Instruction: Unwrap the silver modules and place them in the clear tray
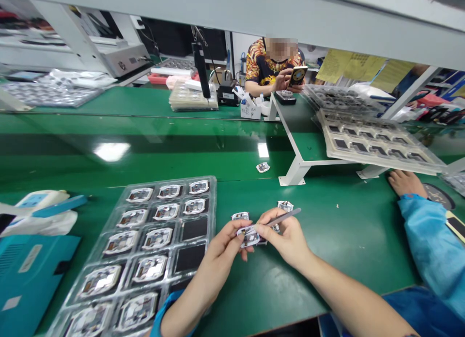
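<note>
My left hand point(225, 244) pinches a small white square part point(250, 236) just above the green bench. My right hand point(286, 236) grips metal tweezers point(282, 217), their tip touching that part. Two more white parts lie on the mat behind my hands, one point(240, 216) by my left fingers and one point(285, 205) behind the tweezers. A clear plastic tray point(212, 201) to the left holds several of the same parts, with a few pockets in its right column vacant.
A lone part point(262, 167) lies farther back. A white stand point(296, 165) carries trays point(378, 140) at right. A co-worker's blue-sleeved arm point(430, 245) rests on the right. A teal device point(29, 274) sits at left. Across the bench a person holds a phone point(298, 75).
</note>
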`<state>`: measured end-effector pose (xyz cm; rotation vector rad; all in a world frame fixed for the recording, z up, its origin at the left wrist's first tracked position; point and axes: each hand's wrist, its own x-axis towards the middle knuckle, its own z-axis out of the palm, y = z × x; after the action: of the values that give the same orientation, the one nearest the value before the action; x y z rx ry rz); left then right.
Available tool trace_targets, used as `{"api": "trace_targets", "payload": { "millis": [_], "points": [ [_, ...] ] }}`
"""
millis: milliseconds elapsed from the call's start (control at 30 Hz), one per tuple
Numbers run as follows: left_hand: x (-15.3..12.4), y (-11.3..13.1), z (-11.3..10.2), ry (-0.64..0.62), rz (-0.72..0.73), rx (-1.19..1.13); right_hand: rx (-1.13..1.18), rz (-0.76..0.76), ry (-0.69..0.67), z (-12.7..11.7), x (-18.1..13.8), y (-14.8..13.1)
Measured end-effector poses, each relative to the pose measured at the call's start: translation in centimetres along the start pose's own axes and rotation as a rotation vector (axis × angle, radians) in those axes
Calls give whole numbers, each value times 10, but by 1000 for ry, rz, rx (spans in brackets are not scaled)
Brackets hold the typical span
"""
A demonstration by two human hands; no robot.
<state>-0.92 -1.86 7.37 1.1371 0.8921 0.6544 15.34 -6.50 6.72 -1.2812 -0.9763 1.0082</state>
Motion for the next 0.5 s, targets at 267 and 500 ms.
{"api": "trace_targets", "payload": {
  "millis": [267, 500],
  "points": [
    [1, -2, -1, -34, 43, 46, 39, 37, 10, 1, 1, 1],
    [-1, -1, -1, -22, 40, 38, 44, 30, 24, 1, 1, 1]
  ]
}}
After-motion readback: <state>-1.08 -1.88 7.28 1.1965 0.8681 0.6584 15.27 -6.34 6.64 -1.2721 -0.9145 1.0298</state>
